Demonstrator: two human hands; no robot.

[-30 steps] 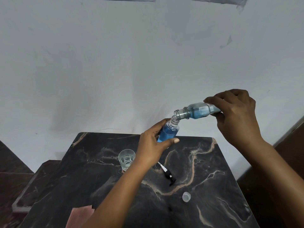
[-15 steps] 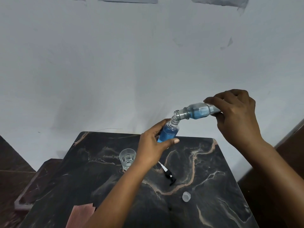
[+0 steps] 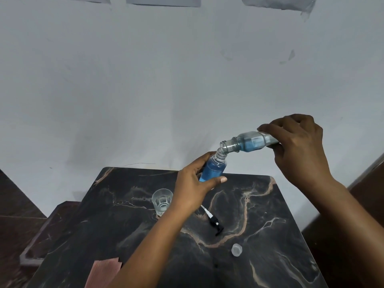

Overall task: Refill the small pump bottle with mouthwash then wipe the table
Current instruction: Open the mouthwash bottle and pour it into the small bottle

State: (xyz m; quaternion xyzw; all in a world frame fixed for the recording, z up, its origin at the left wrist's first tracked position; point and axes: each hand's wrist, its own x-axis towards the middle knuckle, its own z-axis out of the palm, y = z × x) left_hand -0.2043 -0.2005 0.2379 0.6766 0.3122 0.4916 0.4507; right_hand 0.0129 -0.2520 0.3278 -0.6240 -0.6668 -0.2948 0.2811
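My left hand (image 3: 192, 189) grips the small pump bottle (image 3: 215, 168), held tilted above the far side of the black marble table (image 3: 259, 215); it holds blue mouthwash up to the shoulder and its neck is uncapped. My right hand (image 3: 301, 146) holds the larger mouthwash bottle (image 3: 247, 142) almost on its side, its open mouth resting over the small bottle's neck. The black pump head (image 3: 215, 223) with its white tube lies on the table below my left hand. A clear cap (image 3: 236, 249) sits nearer the front.
A small clear glass (image 3: 162, 201) stands on the table just left of my left wrist. A pinkish cloth (image 3: 104, 271) lies at the front left edge. A pale wall rises behind the table, with a low dark ledge (image 3: 37, 242) to the left.
Both hands and bottles keep the same pouring pose. The view has shifted very slightly; nothing on the table has moved.
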